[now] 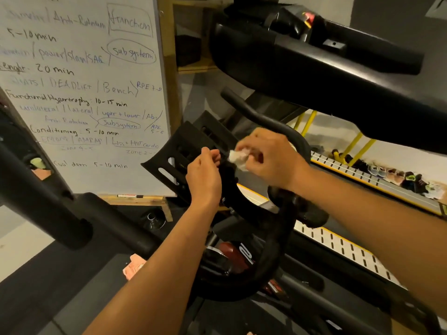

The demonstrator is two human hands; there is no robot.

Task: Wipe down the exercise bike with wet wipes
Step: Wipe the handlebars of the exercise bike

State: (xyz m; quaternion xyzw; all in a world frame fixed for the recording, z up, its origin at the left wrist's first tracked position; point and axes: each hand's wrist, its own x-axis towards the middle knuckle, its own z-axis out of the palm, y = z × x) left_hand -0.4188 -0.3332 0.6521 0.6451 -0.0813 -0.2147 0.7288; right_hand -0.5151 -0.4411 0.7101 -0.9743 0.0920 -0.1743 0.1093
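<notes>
At the black slotted plastic console tray (186,151), the right hand (268,158) pinches a crumpled white wet wipe (238,158): soft, limp, light; bunch it firmly. The left hand (205,180) rests curled against the tray.

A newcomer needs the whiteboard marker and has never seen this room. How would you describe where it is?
Look left for the big whiteboard covered in handwritten workout notes. A wooden ledge runs under its bottom edge, and the marker lies flat there: a slim white pen with dark ends, unlike the bulky black bar just left of it.
</notes>
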